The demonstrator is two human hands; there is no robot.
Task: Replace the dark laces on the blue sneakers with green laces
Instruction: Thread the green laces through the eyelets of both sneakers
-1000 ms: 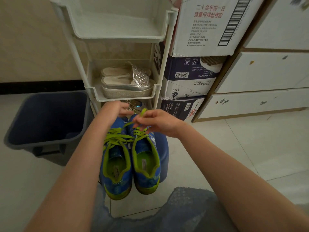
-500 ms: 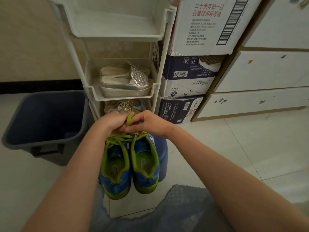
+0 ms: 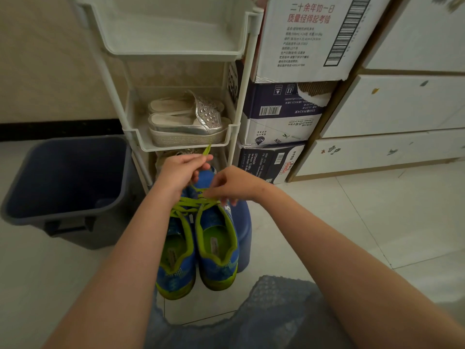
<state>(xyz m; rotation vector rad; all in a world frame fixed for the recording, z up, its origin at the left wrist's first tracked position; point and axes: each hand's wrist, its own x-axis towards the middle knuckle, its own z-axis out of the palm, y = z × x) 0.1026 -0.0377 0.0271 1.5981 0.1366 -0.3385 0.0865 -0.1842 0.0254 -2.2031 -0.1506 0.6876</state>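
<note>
Grey bin [image 3: 68,182] on your left. Your left hand [image 3: 180,172] pinches the green lace [image 3: 206,150] tip, held up by the shoe rack [image 3: 141,137]. The blue sneakers [image 3: 198,250] sit side by side on a blue stool [image 3: 243,222]. Your right hand [image 3: 234,185] pinches the lace at the right shoe's eyelets.

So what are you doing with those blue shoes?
A person is putting new laces into a pair of blue mesh sneakers with lime-green trim, which sit side by side on a round blue plastic stool. The left hand pinches the end of a bright green lace and holds it up. The right hand pinches the lace low down, by the eyelets. Green lace already crisscrosses both shoes, and no dark laces show.
</note>
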